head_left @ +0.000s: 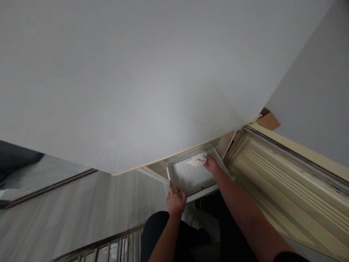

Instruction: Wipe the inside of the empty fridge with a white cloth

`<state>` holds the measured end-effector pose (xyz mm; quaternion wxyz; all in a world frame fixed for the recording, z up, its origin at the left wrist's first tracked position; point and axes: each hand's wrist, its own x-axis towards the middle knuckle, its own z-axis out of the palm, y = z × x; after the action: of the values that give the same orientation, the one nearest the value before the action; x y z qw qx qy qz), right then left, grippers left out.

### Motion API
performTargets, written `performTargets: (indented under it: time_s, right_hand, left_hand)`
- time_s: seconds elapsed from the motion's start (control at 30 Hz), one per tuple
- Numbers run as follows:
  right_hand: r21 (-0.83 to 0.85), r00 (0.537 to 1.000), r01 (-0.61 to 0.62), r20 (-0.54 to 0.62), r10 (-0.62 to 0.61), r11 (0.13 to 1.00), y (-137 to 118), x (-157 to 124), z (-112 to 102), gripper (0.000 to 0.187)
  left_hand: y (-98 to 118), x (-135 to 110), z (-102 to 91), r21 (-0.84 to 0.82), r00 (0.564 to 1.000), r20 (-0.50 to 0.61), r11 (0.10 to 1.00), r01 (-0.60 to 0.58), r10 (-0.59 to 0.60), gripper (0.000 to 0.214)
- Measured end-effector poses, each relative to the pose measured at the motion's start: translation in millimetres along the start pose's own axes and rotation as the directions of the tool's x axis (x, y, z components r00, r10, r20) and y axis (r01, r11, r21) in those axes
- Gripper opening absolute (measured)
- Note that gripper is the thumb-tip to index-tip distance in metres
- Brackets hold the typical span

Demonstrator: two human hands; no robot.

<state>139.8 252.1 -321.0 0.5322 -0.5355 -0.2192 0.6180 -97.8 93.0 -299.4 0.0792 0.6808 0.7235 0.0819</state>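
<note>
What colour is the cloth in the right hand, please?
The cloth is whitish, best seen in the head view.

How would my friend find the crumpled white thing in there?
Start at the big open cream door with long ridges, then look left to the drawer beside it. At the drawer's far side, the right hand holds a crumpled white cloth or tissue. It's soft-looking and wrinkled, unlike the flat, straight-edged drawer around it.

cloth-like wad crumpled and matt, drawer lined in plastic-looking grooves, door lining moulded in ridged plastic, white panel finished smooth, flap made of matt cardboard
</note>
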Motion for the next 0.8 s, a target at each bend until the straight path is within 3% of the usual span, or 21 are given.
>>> performTargets:
  time_s: [0.13, 0.3, 0.5, 0.63, 0.8]
  right_hand:
    - [0.309, 0.989, 0.081, -0.141, -0.039, 0.948, 5.3, 18.9, 18.7, 0.009]
    - [0.499, 0.967, 0.174, -0.250, -0.051, 0.849, -2.9, 28.5, 6.1, 0.021]
    - [0.529, 0.940, 0.108, -0.331, 0.088, 0.842, 1.3, 29.7, 12.3, 0.025]
    - [0.506, 0.873, 0.075, -0.450, 0.188, 0.859, 8.9, 19.2, 15.8, 0.024]
    - [0.478, 0.797, 0.054, -0.549, 0.250, 0.877, -1.7, -3.1, -5.3, 0.021]
  left_hand:
    - [-2.3, 0.5, 2.6, -0.015, 1.000, -0.016, 1.000, -0.012, 0.012, 0.027]
    - [-3.4, 0.2, 2.2, -0.015, 0.999, -0.034, 0.999, -0.030, 0.029, 0.025]
    - [-1.7, 0.3, 3.2, -0.035, 1.000, -0.019, 0.999, -0.009, 0.008, 0.024]
    - [-2.8, 1.6, 6.8, -0.031, 1.000, -0.001, 0.999, 0.021, -0.022, 0.024]
    - [-3.3, 1.7, 6.4, -0.037, 1.000, 0.003, 0.999, 0.006, -0.006, 0.027]
